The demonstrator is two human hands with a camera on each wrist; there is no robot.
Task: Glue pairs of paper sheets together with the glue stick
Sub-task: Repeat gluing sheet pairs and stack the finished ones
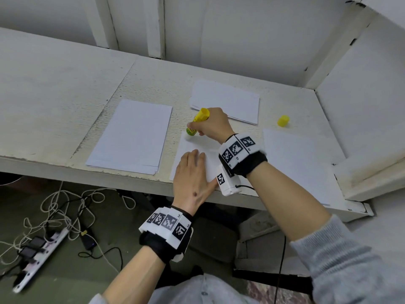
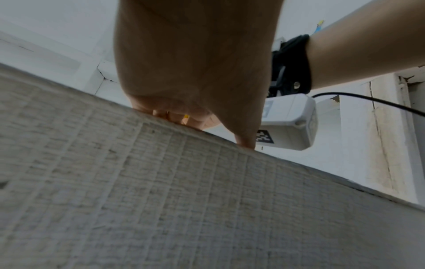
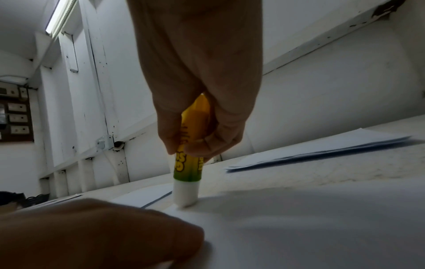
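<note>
Left hand [image 1: 192, 174] lies flat, fingers straight, pressing a white paper sheet [image 1: 210, 163] at the near edge of the white tabletop [image 1: 65, 88]. Right hand [image 1: 213, 126] grips a tilted yellow-green glue stick [image 1: 197, 125], its white tip touching that sheet's far-left corner. Yellow cap [image 1: 283, 121] stands well apart, right. White paper stacks lie left [image 1: 133, 134] and behind [image 1: 228, 99].

Grey knit sleeves [image 1: 350, 255]; black wrist straps [image 1: 163, 244] with white marker tags; white camera box [image 1: 228, 183], black cable.
</note>
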